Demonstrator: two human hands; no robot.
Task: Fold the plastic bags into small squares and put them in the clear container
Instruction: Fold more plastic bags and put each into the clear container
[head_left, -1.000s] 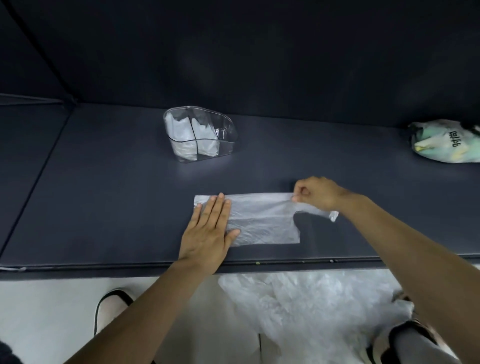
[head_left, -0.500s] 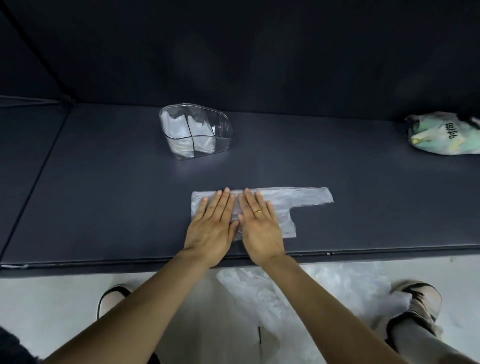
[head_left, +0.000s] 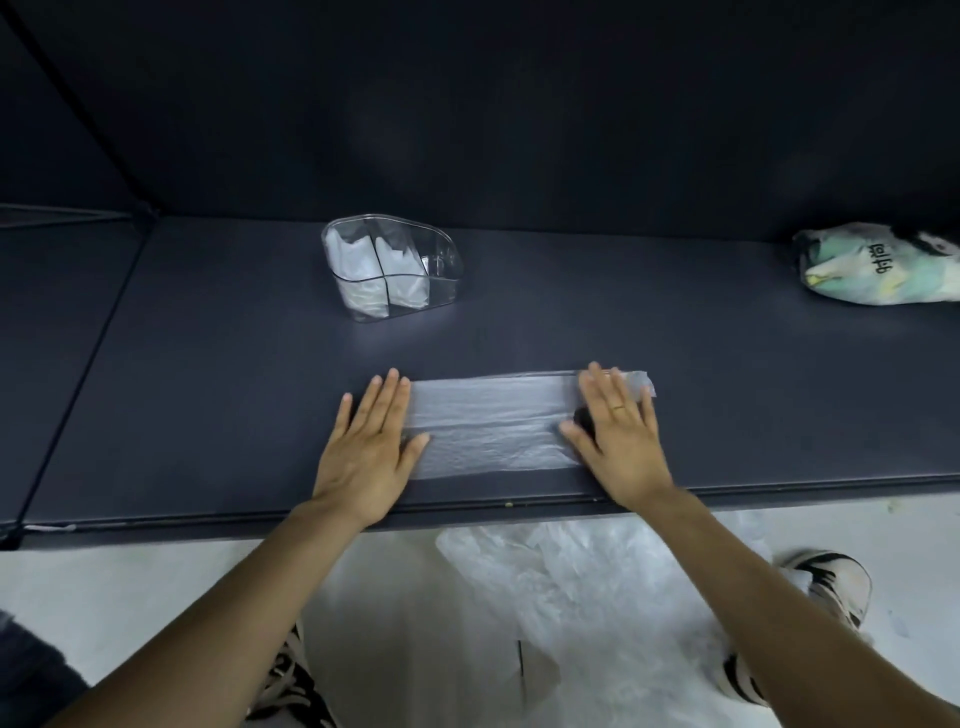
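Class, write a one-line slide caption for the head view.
Both hands, left hand and right hand, press a plastic bag flat before the clear container.

One printed marking in view, on a crumpled bag at 2 o'clock.

Crumpled white-and-mint-green printed plastic bag (head_left: 878, 265), lying on the dark matte table (head_left: 208, 364) at the far right edge: black characters on its upper face, seen sideways or upside down from the head camera. They look like two or three bold Korean-style glyphs, but the creasing and angle keep them from being read with any certainty. No digits, brand mark or logo can be made out beside them. Nothing else in view carries legible print.
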